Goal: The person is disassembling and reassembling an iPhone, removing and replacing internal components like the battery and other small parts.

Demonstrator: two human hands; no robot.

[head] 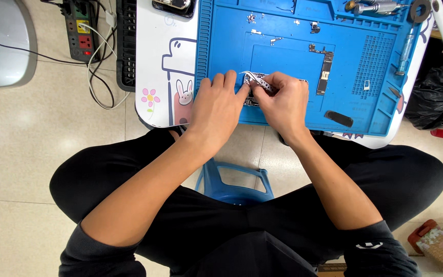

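Note:
An opened phone body lies on the blue work mat, mostly hidden under both hands. My left hand rests on its left side and holds it down with the fingertips. My right hand pinches metal tweezers whose tips point left over the phone. A narrow circuit board lies on the mat, to the right of the hands. Tiny screws and small parts are scattered further up the mat.
The mat sits on a small white table with cartoon prints. Screwdrivers and a tape roll lie at the back right. A power strip with cables is on the tiled floor, left. A blue stool stands between my legs.

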